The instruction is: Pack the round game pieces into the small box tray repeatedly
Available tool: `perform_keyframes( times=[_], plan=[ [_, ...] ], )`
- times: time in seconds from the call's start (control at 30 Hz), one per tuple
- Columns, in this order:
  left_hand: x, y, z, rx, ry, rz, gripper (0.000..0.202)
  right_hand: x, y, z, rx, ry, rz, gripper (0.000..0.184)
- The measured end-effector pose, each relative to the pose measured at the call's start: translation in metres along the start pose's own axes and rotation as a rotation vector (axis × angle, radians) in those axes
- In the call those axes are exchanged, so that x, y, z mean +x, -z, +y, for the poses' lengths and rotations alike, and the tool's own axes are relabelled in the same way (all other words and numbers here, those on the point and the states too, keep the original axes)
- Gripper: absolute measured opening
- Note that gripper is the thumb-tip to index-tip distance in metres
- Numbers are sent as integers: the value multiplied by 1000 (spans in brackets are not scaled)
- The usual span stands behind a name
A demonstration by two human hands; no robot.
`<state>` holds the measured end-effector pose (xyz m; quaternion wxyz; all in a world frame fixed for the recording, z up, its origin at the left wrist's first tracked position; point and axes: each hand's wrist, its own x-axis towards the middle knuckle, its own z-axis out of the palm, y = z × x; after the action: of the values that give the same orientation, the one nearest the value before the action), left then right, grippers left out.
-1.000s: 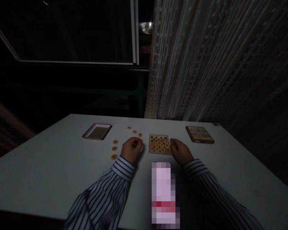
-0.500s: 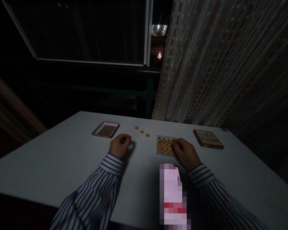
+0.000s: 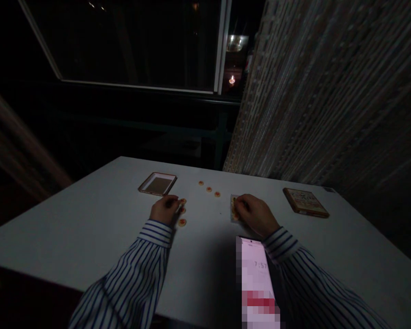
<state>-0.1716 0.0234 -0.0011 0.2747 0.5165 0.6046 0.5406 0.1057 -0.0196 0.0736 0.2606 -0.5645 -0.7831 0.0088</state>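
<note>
My left hand is closed, fingertips pinched at the farthest of three round Chinese chess pieces lying in a short column beside it. These are pale with red characters. My right hand reaches over a small tray of Chinese chess pieces, its fingers bent and pressed together above them. Most of the tray is covered by this hand, and what its fingertips hold is hidden. Farther back, three more red-marked pieces lie in a slanting row between the hands.
An open shallow box sits at the back left of the white table. To the right lies a brown-edged box with a picture. A lit phone is near my right forearm. Strand curtains hang behind.
My left hand has drawn back slightly to the left, and three pieces now show beside it. My right hand has shifted left over the tray. The whole view has swung a little.
</note>
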Motion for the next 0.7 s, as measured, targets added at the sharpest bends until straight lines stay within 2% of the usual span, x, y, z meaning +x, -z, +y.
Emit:
perform_keyframes(
  times=[0.2, 0.43, 0.7],
  plan=[
    [5, 8, -13, 101, -61, -129, 30, 12, -5, -20, -51, 49, -110, 23],
    [3, 10, -16, 102, -103, -285, 34, 23, -16, -39, -65, 111, -228, 29],
    [-1, 11, -16, 246, -152, -299, 34, 26, -28, -52, -112, 115, -349, 33]
  ],
)
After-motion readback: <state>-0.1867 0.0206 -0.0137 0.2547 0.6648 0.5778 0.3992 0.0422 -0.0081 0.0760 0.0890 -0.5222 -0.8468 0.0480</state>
